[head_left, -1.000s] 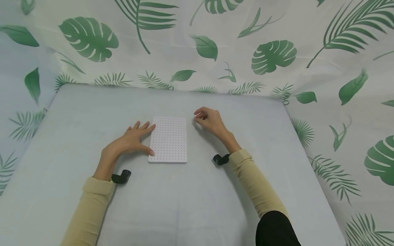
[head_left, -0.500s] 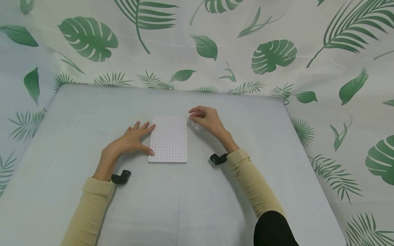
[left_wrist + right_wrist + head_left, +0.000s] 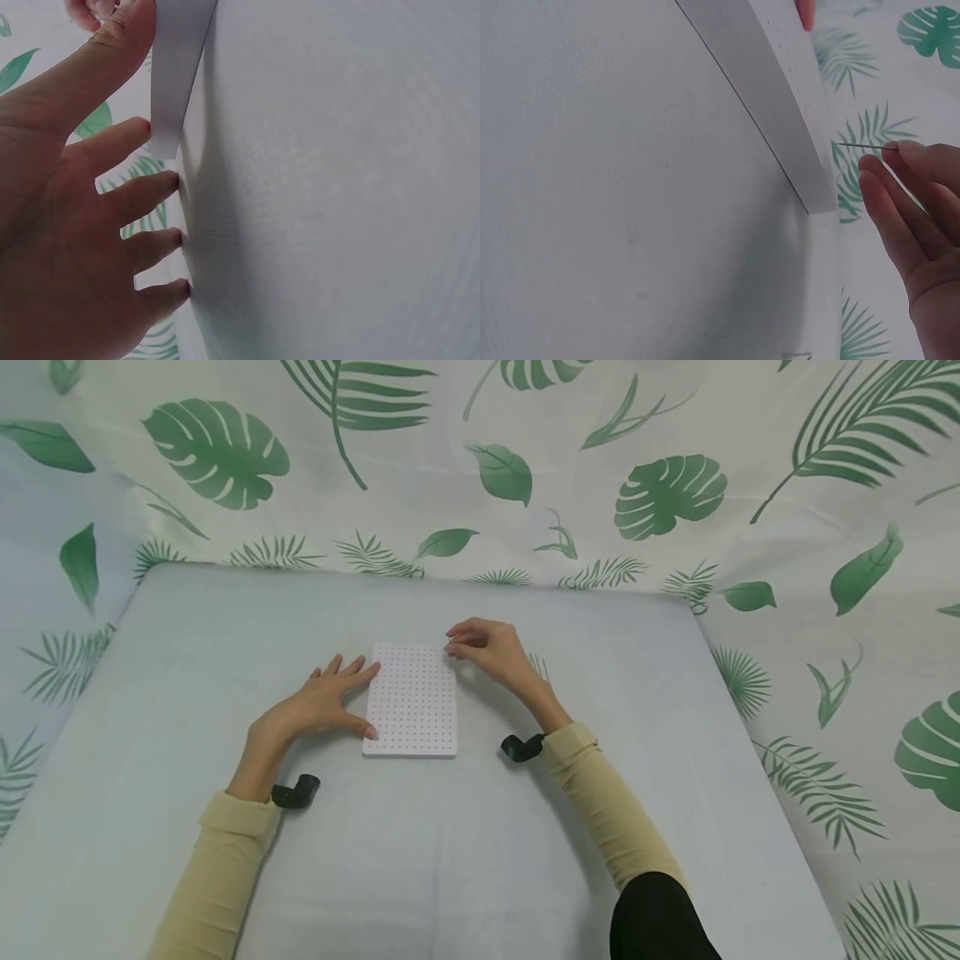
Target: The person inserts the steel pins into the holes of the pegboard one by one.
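A white rectangular pegboard (image 3: 412,706) with rows of small holes lies flat at the middle of the table. My left hand (image 3: 311,706) is spread along its left side, thumb on the near-left corner and index fingertip at the left edge. The other left fingers (image 3: 154,247) touch the tabletop. Over the board's far right corner, my right hand (image 3: 491,652) pinches a thin metal pin (image 3: 862,145) between thumb and index finger. The pin's free tip reaches right at the board's top face in the right wrist view.
Several thin pins (image 3: 538,667) lie on the table just beyond my right wrist. The white-covered table (image 3: 360,860) meets a leaf-printed curtain (image 3: 570,443) at its back and right edges. A black wrist camera (image 3: 521,747) sits by each cuff.
My right hand has moved left with the pin, from beside the board to over its far right corner. Pins behind the wrist have come into sight. The left hand stays put.
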Motion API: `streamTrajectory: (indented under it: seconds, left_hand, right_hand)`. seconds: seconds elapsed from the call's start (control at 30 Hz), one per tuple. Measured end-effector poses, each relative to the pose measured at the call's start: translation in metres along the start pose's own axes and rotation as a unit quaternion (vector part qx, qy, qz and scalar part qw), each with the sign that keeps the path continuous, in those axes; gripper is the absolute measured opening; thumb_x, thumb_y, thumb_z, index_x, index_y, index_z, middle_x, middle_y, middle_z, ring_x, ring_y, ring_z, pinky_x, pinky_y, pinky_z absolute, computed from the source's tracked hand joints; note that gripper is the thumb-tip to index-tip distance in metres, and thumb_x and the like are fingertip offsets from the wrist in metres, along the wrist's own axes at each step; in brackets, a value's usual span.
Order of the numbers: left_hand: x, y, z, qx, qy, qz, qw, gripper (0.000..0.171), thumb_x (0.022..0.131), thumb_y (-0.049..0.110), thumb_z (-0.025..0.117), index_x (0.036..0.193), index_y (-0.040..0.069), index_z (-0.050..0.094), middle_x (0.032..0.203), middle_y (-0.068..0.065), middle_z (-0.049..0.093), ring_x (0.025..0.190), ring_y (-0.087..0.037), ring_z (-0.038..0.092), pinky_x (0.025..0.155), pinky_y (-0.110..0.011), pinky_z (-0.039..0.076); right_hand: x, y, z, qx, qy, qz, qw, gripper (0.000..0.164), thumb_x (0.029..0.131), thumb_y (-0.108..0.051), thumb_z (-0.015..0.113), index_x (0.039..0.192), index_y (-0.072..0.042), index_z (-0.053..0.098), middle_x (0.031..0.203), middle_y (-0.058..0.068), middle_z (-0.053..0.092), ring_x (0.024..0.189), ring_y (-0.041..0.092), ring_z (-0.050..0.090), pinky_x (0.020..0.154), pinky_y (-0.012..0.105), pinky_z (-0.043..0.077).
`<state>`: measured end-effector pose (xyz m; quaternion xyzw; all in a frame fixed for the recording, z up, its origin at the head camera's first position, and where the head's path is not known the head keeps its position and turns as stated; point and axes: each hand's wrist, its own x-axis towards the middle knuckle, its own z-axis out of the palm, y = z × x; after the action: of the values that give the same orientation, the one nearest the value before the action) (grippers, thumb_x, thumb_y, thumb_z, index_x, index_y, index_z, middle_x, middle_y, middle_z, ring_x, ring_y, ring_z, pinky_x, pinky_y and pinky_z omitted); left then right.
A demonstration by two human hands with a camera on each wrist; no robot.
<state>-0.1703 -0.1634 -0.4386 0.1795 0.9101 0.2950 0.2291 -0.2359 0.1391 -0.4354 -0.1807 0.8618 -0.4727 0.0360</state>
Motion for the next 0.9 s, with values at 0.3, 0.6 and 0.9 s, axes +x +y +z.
streamTrajectory:
  seconds: [0.3, 0.6, 0.9]
  left_hand:
    - [0.001, 0.000, 0.001, -0.011, -0.001, -0.002, 0.9999, 0.109, 0.078, 0.037, 0.088, 0.163, 0.009, 0.026, 0.170, -0.024, 0.010, 0.156, -0.050, -0.006, 0.125, -0.066, -0.006]
    - [-0.001, -0.002, -0.001, -0.001, -0.002, -0.008, 1.0000, 0.110, 0.079, 0.038, 0.088, 0.163, 0.009, 0.025, 0.170, -0.025, 0.010, 0.156, -0.052, -0.006, 0.125, -0.066, -0.006]
    - [0.001, -0.002, 0.001, -0.002, -0.001, -0.001, 1.0000, 0.108, 0.080, 0.037, 0.088, 0.163, 0.010, 0.025, 0.170, -0.024, 0.011, 0.156, -0.051, -0.006, 0.126, -0.066, -0.006]
  right_hand:
    - [0.003, 0.000, 0.011, 0.029, -0.009, -0.005, 1.000, 0.024, 0.092, -0.010, 0.078, 0.112, 0.002, 0.073, 0.103, 0.013, 0.079, 0.089, 0.020, 0.078, 0.082, 0.030, 0.063]
    - [0.009, -0.007, 0.025, 0.078, -0.016, -0.003, 0.997, 0.020, 0.092, -0.006, 0.077, 0.109, 0.003, 0.073, 0.104, 0.015, 0.079, 0.090, 0.022, 0.078, 0.081, 0.029, 0.064]
    - [0.008, -0.010, 0.031, 0.056, -0.019, -0.001, 0.998, 0.018, 0.091, -0.010, 0.078, 0.108, -0.002, 0.074, 0.102, 0.013, 0.079, 0.089, 0.021, 0.078, 0.082, 0.029, 0.063]
